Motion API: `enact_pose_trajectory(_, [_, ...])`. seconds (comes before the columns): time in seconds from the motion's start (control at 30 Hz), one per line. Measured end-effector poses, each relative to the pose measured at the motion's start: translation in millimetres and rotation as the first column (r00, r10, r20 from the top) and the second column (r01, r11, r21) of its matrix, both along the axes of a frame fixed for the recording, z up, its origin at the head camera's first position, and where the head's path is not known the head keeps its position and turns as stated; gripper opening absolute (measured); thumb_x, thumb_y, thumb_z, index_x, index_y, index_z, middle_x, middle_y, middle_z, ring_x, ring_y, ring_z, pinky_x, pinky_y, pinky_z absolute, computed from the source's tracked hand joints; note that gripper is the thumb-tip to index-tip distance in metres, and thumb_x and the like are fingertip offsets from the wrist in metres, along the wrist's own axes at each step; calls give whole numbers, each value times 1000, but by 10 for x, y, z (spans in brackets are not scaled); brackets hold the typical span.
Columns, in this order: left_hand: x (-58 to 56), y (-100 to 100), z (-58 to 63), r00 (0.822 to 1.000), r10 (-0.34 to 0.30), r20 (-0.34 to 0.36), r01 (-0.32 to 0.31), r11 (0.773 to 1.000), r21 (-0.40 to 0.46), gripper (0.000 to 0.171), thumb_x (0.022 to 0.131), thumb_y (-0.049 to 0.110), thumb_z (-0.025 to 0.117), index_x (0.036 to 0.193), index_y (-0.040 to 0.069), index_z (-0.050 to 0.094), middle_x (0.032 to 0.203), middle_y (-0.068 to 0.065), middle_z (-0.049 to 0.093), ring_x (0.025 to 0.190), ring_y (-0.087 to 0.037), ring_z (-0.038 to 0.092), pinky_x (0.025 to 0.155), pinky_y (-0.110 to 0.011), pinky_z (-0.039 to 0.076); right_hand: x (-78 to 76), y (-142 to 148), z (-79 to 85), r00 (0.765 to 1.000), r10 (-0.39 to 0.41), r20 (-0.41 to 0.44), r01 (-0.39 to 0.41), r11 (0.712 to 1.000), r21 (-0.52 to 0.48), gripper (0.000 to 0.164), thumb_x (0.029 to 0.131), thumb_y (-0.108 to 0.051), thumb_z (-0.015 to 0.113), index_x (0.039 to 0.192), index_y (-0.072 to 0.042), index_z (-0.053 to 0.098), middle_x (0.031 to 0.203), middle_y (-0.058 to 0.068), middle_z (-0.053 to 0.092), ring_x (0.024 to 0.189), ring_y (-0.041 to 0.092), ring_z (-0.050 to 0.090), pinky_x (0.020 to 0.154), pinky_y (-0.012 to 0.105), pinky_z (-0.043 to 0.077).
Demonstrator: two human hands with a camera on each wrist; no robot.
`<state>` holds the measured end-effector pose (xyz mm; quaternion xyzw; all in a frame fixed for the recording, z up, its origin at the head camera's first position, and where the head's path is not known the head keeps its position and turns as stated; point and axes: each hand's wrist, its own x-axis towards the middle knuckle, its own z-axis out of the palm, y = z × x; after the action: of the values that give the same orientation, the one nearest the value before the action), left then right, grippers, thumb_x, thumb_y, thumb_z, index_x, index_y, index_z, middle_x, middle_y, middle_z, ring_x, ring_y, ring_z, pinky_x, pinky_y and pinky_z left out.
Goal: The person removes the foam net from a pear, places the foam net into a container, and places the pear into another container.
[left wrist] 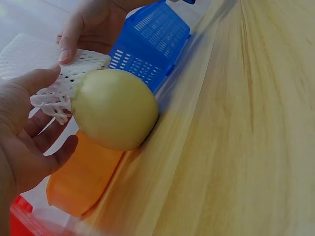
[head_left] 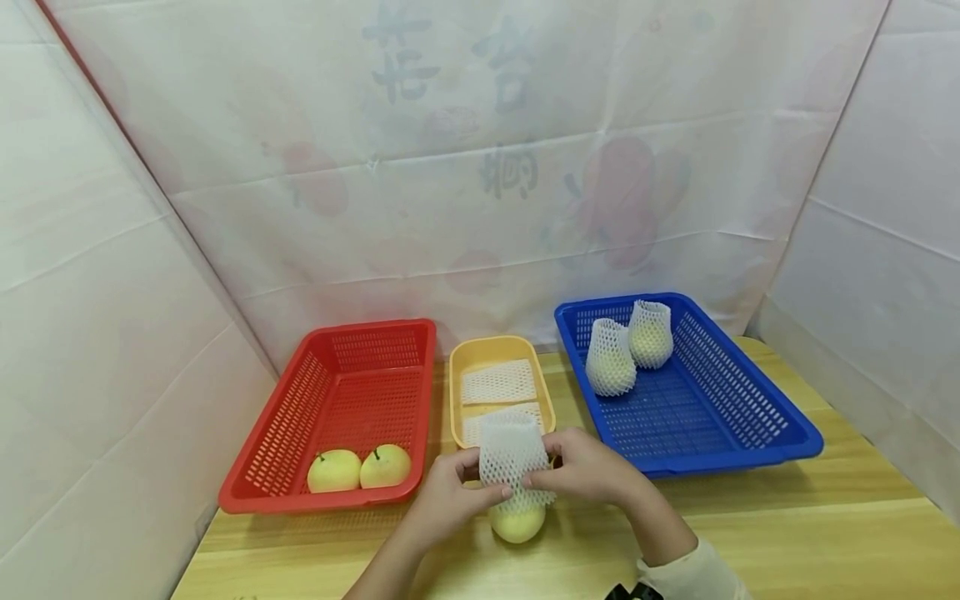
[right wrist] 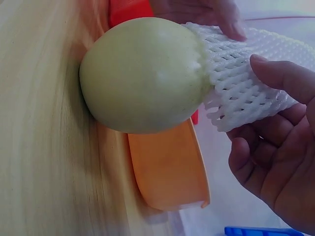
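A pale yellow pear (head_left: 517, 525) stands on the wooden table, its top inside a white foam net sleeve (head_left: 513, 454). Most of the pear's lower body shows bare below the net's edge in both wrist views. My left hand (head_left: 450, 498) pinches the left side of the sleeve, thumb in front and fingers behind. On the other side my right hand (head_left: 588, 469) pinches the mesh the same way, its thumb (right wrist: 275, 73) pressed on the net. The sleeve's upper part rises flat above both hands.
A red basket (head_left: 326, 502) at left holds two bare pears (head_left: 334, 472). Behind the hands, a yellow tray (head_left: 455, 379) contains flat foam nets (head_left: 498, 383). At right, a blue basket (head_left: 720, 457) holds two netted pears (head_left: 611, 367). Cloth walls (head_left: 480, 208) enclose the table's back and sides.
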<state>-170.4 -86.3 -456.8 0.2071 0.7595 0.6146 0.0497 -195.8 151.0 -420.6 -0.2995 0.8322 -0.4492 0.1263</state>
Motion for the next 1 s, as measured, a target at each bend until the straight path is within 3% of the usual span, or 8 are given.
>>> enact_pose_trajectory(0.2, [-6, 11, -21, 999, 32, -36, -32, 999, -14, 29, 80, 21, 82, 107, 13, 74, 101, -3, 75, 91, -14, 69, 82, -30, 58, -7, 1, -3, 999, 50, -7, -50, 998, -27, 28, 79, -25, 81, 103, -17, 69, 90, -6, 71, 74, 7, 62, 62, 27, 56])
enact_pose_trajectory(0.33, [-9, 20, -30, 998, 46, -37, -46, 999, -5, 29, 80, 21, 82, 106, 12, 74, 100, -4, 75, 91, -14, 69, 81, -29, 58, 9, -16, 5, 999, 38, -31, -38, 999, -11, 36, 75, -22, 83, 107, -17, 67, 92, -6, 70, 78, 8, 64, 67, 27, 57])
enact_pose_trajectory(0.57, [10, 30, 2, 999, 41, -11, -41, 999, -14, 35, 80, 23, 82, 112, 12, 71, 103, -5, 73, 91, -14, 68, 79, -30, 58, 23, -22, 34, 1000, -2, -31, 2, 1000, -18, 36, 79, -21, 81, 111, -16, 66, 95, -4, 70, 80, 9, 65, 67, 27, 56])
enact_pose_trajectory(1.0, [48, 78, 18, 998, 58, -27, -57, 998, 15, 36, 80, 20, 82, 113, 12, 71, 106, -4, 74, 95, -14, 69, 83, -29, 57, 21, -29, 42, 999, 44, 16, -42, 996, -82, 48, 80, -21, 80, 124, -17, 60, 102, 1, 69, 85, 13, 65, 69, 29, 58])
